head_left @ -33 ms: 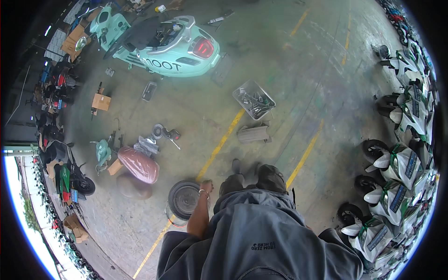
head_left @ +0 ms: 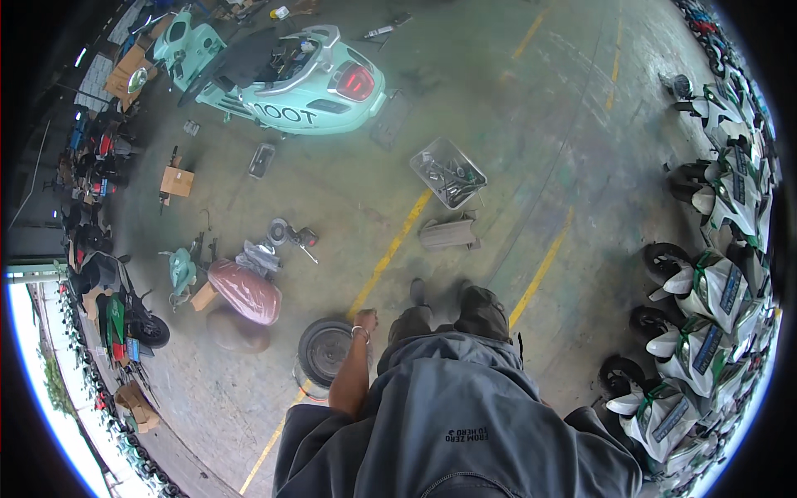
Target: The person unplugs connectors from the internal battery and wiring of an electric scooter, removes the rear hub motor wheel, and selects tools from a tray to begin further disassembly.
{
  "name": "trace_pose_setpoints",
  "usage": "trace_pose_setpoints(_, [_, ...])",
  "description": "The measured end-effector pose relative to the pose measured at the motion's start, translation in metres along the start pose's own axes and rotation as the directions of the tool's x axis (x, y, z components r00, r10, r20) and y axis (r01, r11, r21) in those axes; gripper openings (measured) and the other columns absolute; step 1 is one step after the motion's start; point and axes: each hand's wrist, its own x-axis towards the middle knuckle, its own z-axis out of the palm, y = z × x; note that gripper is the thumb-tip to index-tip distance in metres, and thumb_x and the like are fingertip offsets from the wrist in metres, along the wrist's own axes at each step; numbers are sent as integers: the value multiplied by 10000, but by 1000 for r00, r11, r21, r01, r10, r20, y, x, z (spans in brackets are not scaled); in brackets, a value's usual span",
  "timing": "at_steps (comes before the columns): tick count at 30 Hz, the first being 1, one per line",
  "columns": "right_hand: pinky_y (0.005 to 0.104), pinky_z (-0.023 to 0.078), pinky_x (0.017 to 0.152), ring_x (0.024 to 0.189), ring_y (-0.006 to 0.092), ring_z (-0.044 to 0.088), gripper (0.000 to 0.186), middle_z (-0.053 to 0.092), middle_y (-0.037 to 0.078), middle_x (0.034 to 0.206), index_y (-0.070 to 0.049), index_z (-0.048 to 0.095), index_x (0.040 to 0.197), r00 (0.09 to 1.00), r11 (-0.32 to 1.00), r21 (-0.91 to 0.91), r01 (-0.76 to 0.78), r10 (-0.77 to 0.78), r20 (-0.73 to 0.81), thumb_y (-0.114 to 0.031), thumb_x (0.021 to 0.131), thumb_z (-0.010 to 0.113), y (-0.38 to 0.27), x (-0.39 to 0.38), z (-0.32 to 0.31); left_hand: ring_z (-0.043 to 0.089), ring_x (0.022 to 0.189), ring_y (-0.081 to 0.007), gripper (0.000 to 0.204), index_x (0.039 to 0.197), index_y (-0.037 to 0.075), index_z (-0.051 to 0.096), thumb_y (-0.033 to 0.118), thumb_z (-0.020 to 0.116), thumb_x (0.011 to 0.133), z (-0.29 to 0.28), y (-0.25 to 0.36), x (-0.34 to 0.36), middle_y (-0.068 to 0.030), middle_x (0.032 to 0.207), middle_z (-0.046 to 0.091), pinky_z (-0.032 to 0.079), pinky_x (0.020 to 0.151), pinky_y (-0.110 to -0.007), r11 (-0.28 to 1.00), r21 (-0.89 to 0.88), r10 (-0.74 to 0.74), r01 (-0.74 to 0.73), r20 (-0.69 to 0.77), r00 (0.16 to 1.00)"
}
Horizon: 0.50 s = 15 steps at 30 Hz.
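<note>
My left hand [head_left: 365, 319], a bracelet at its wrist, hangs with curled fingers on my left side. Whether anything is inside them is hidden. Just left of it, a black-tyred wheel [head_left: 325, 353] lies flat on the floor; from above I cannot tell whether my hand touches it. My right hand is out of sight, with only the grey sleeve showing on that side. Further left, a scooter seat [head_left: 244, 291] in reddish plastic wrap rests near a headlamp-like part [head_left: 282, 231]. Ahead lie a grey panel [head_left: 449, 231] and a metal tray [head_left: 449, 173] of tools.
A mint-green scooter [head_left: 282, 91] stands ahead to the left, its tail light glowing red. Near it are a small tray [head_left: 261, 161] and a cardboard box [head_left: 177, 181]. White and green motorcycles [head_left: 708, 290] line the right. A dark motorcycle [head_left: 124, 319] stands at far left.
The whole view has shifted slightly. My left hand is a little further forward beside the wheel. Nothing on the floor has visibly moved.
</note>
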Motion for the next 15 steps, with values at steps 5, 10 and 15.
trace_pose_setpoints(5, [414, 522, 659, 757, 312, 662, 299, 686, 161, 838, -48, 698, 989, 999, 999, 31, -31, 30, 44, -292, 842, 604, -39, 37, -16, 645, 678, -239, 377, 1022, 38, 644, 383, 521, 938, 2, 160, 65, -103, 786, 667, 521, 653, -356, 990, -90, 98, -110, -131, 987])
trace_pose_setpoints(10, [410, 522, 653, 742, 303, 660, 296, 684, 155, 827, -49, 696, 996, 981, 998, -62, -15, 27, 194, -286, 843, 604, -63, 98, -17, 593, 1025, -375, 385, 1083, 36, 640, 358, 474, 954, 12, 257, 79, -185, 1096, 645, 465, 907, -435, 970, 6, 237, -245, -268, 934])
trace_pose_setpoints(15, [406, 523, 646, 727, 294, 659, 294, 682, 149, 815, -50, 694, 1004, 986, 992, -88, -85, 97, 137, -280, 844, 604, -71, 151, -98, 588, 1082, -363, 404, 1122, 52, 632, 390, 547, 917, 115, 352, 28, -178, 1145, 639, 453, 949, -428, 953, 233, 219, -195, -79, 973])
